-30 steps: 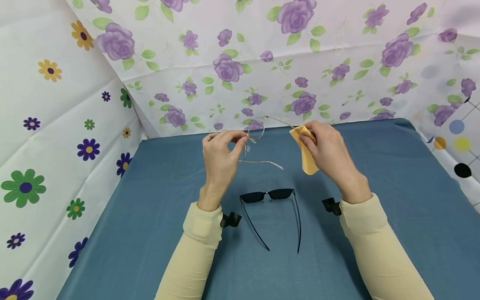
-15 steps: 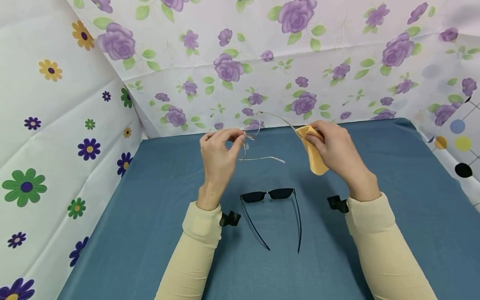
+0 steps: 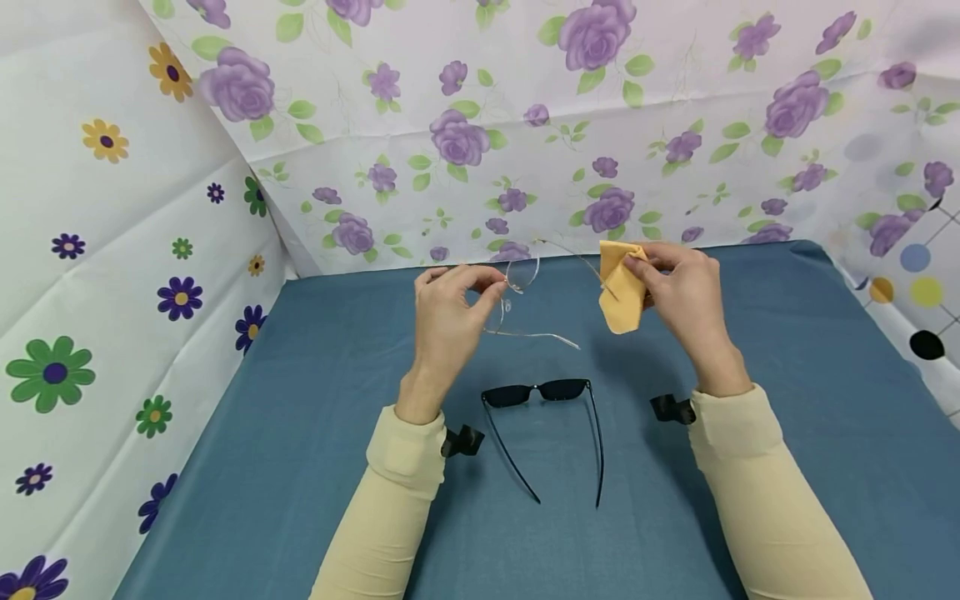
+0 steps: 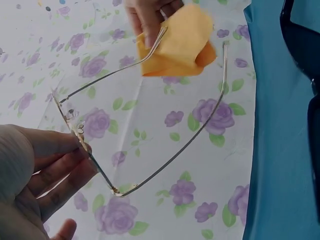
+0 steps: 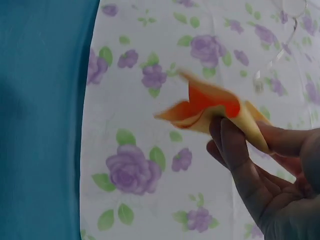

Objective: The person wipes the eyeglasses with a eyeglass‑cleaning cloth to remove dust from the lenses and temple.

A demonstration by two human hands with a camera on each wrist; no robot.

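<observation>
My left hand (image 3: 453,325) pinches thin wire-framed eyeglasses (image 4: 102,172) at the front of the frame, holding them above the table. Both temples are unfolded and point to the right. My right hand (image 3: 686,296) pinches a folded yellow cloth (image 3: 622,292); in the right wrist view the cloth (image 5: 230,107) is bunched between thumb and fingers. One temple tip (image 4: 162,35) shows in front of the cloth in the left wrist view, and whether the two touch I cannot tell. Black sunglasses (image 3: 566,389) lie below the hands with both temples spread toward me.
Blue cloth (image 3: 285,467) covers the table. Behind it hangs a white sheet (image 3: 337,100) with purple roses, and another flowered sheet (image 3: 75,308) hangs at the left. A small black device (image 3: 463,440) is strapped to the left wrist, and a similar one (image 3: 670,408) to the right.
My right hand first drew slightly right with the cloth along the temple, then turned so the cloth hangs flatter and apart from its earlier grip. The left hand shifted a little right with the eyeglasses.
</observation>
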